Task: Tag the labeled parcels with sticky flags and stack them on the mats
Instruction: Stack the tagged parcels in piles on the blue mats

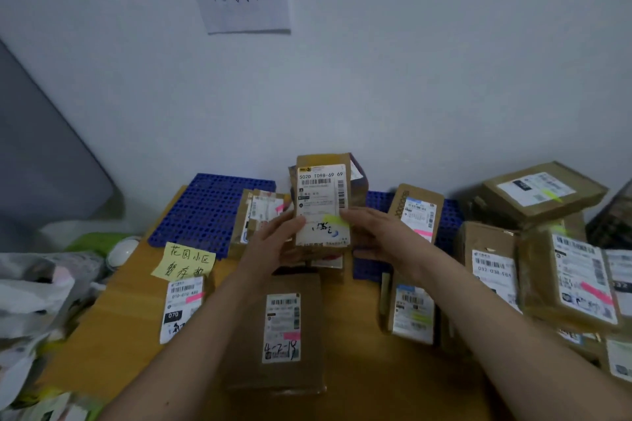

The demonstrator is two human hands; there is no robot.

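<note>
"502D T098-69 69" is printed on the held parcel's label point(321, 205); "070" on a white label point(181, 309); "4-2-18" is handwritten on the front parcel's label point(282, 328).

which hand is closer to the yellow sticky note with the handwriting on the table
Left. The left hand grips the held parcel just right of and slightly above the yellow sticky note. The right hand holds the parcel's far side, farther right.
</note>
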